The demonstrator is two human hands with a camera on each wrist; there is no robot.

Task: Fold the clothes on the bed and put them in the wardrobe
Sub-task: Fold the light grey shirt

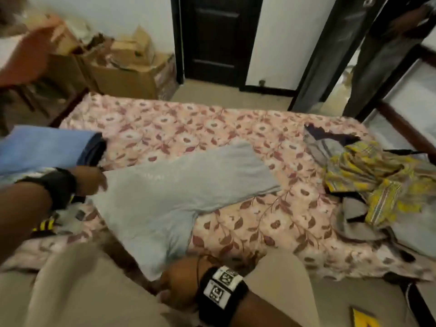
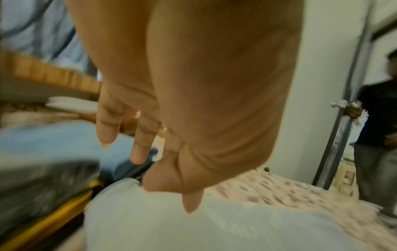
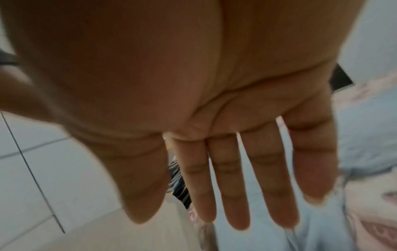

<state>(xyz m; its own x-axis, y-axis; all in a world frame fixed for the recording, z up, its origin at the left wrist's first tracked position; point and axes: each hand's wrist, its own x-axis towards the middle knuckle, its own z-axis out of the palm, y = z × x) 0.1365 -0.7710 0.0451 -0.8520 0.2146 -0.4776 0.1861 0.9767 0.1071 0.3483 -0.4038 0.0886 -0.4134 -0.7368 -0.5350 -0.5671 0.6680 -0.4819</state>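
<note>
A grey garment (image 1: 179, 185) lies spread flat across the middle of the floral bed (image 1: 259, 227). My left hand (image 1: 94, 180) is at its left edge with fingers straight and loose, holding nothing. In the left wrist view the left hand (image 2: 150, 152) hovers just over the grey garment (image 2: 193, 229). My right hand (image 1: 172, 286) is at the garment's near end by the bed's front edge. Its fingers (image 3: 236, 186) are straight and spread, and the grey garment (image 3: 369, 135) shows to the right. A folded blue stack (image 1: 42, 149) sits at the far left.
A heap of unfolded clothes with a yellow patterned piece (image 1: 377, 180) lies on the bed's right side. Cardboard boxes (image 1: 127, 74) stand beyond the bed's far left. A dark door (image 1: 219, 36) is at the back. Another person (image 1: 389, 55) stands by a tall door panel, upper right.
</note>
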